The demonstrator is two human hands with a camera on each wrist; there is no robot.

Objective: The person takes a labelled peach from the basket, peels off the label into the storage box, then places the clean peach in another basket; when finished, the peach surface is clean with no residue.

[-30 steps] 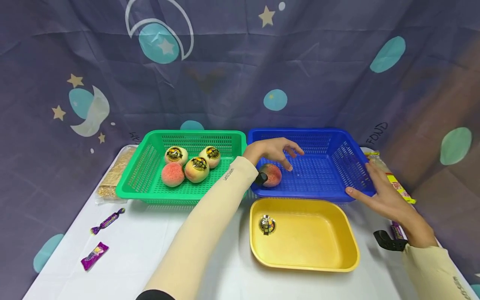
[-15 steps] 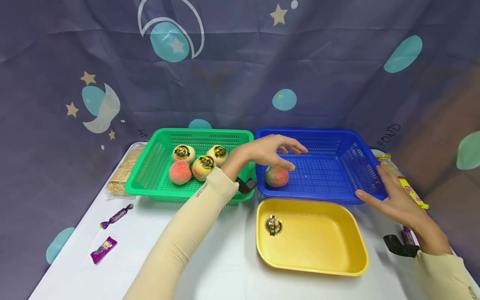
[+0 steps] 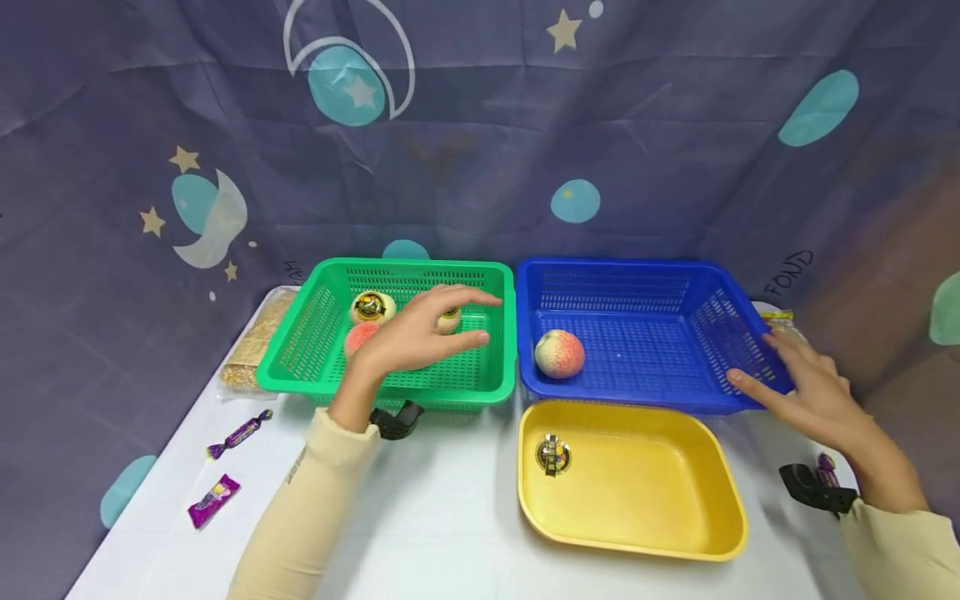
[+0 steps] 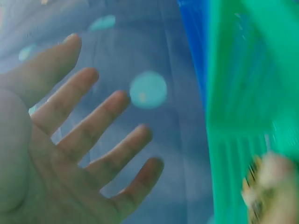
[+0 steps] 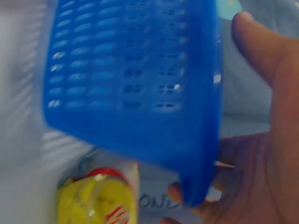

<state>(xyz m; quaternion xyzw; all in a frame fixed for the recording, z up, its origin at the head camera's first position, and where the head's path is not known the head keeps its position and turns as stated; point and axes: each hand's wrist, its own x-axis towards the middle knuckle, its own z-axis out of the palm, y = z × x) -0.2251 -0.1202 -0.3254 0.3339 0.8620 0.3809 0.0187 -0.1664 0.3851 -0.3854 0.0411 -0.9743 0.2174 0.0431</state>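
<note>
My left hand (image 3: 411, 335) is over the green basket (image 3: 300, 385), its fingers stretched out and holding nothing; its spread palm also shows in the left wrist view. Below it lie a pink peach (image 3: 362, 337) and two pale peaches with black-and-gold stickers, one at the back left (image 3: 372, 308) and one partly covered (image 3: 449, 322). One peach (image 3: 560, 354) rests in the left front of the blue basket (image 3: 637, 397). At that basket's right rim is my right hand (image 3: 813, 393), thumb straight, fingers along the outside. In the right wrist view its fingers (image 5: 224, 177) pass behind the rim corner.
A yellow tub (image 3: 630, 546) with a round sticker (image 3: 553, 456) inside stands before the blue basket. Two purple wrapped candies (image 3: 238, 435) lie at the left, near a bag of grains (image 3: 258, 346). A yellow packet (image 5: 100, 196) sits beside the blue basket. A patterned curtain (image 3: 480, 167) hangs behind.
My left hand has moved left from over the blue basket to over the green one. The peach in the blue basket has turned, showing a paler side. My right hand stays at the rim.
</note>
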